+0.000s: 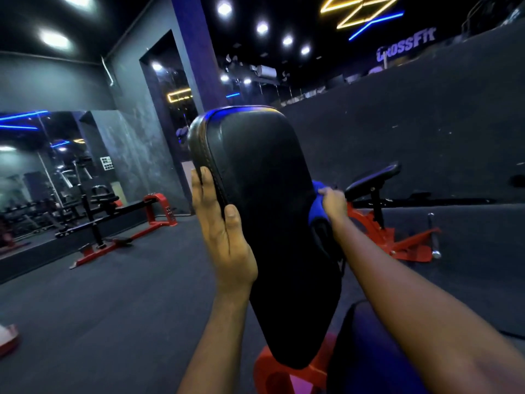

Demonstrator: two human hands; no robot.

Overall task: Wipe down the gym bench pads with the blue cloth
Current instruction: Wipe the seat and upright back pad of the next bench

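Cloth point(315, 206) bunched at the pad's point(264, 209) right edge.
Probably to steady it, the left hand point(224, 237) gripped the left edge; the right hand point(335, 206) clutched the cloth against the side.

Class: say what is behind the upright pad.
Behind the pad, at its right edge, the right hand grips the blue cloth. The pad hides the rest of the cloth.
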